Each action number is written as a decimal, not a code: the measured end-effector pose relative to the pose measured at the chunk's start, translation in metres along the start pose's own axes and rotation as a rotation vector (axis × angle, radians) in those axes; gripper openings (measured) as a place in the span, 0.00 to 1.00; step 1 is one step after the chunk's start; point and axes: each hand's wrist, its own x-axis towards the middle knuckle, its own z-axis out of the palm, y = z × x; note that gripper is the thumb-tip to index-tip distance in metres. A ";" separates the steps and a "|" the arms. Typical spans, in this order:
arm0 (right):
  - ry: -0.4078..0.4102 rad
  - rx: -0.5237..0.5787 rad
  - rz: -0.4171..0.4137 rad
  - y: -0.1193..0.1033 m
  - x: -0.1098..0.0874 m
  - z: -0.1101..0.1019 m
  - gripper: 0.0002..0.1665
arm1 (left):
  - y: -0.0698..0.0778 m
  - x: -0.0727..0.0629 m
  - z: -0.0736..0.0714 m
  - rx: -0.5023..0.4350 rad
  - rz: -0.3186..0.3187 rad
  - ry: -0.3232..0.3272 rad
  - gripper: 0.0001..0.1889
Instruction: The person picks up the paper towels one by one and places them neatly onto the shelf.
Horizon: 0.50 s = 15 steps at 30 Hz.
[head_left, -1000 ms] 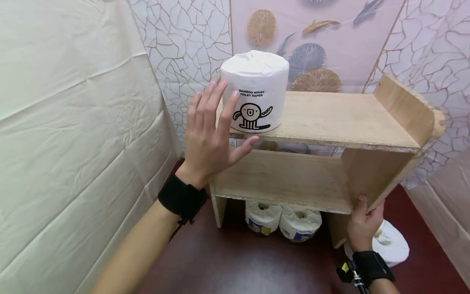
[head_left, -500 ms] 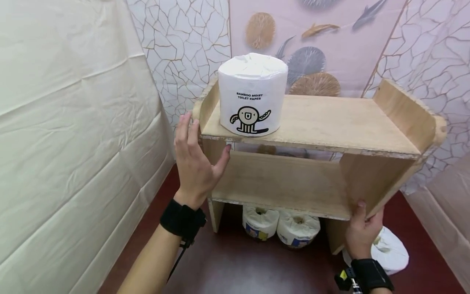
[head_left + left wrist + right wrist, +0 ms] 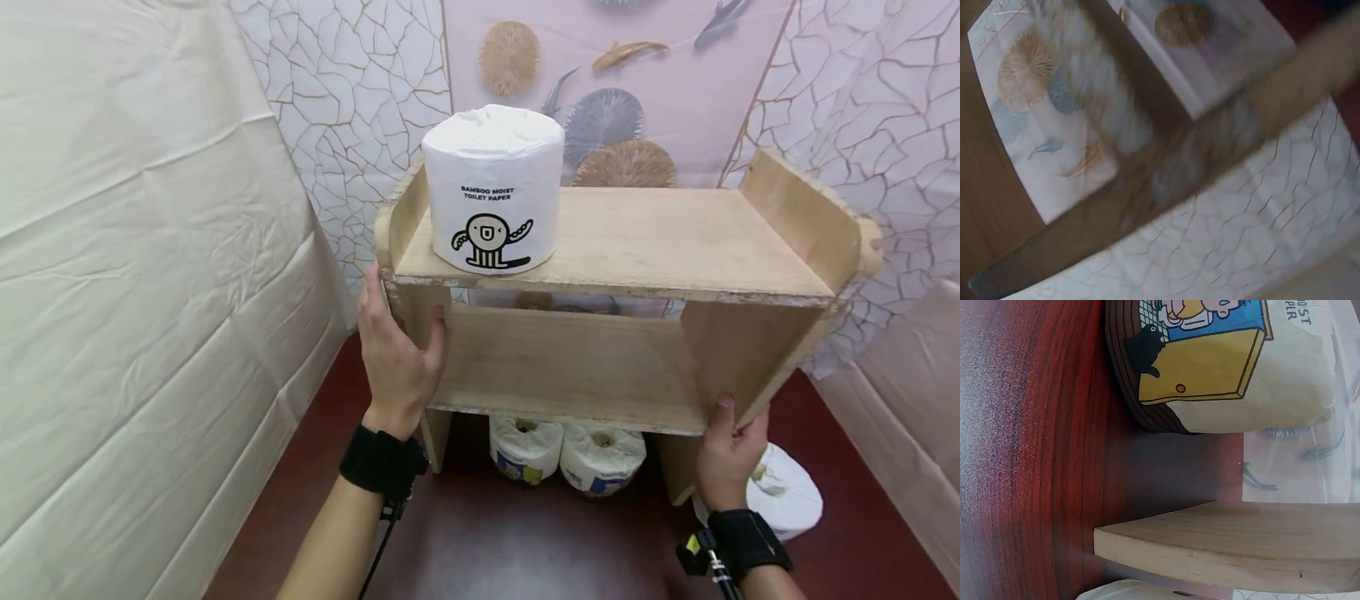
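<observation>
The wooden shelf [image 3: 577,358] is running lengthwise left to right, a wrapped roll [image 3: 495,179] sitting on its top left. The left hand [image 3: 397,371] is straddling its left end, pinching or not I cannot tell; opposite, the right hand [image 3: 727,467] is pinching its right end, lower.

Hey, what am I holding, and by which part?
The shelf: your right hand grips its right panel beside the middle board; your left hand holds its left panel below the top board.
</observation>
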 end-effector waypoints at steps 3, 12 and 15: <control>0.001 0.007 0.003 -0.001 0.002 0.002 0.24 | -0.003 -0.008 0.005 -0.057 -0.118 -0.010 0.41; 0.007 0.023 0.015 -0.004 0.001 0.000 0.23 | -0.012 -0.025 0.019 -0.216 -0.318 0.029 0.39; 0.009 0.013 0.016 -0.005 0.002 0.000 0.23 | -0.014 -0.027 0.021 -0.286 -0.372 0.013 0.33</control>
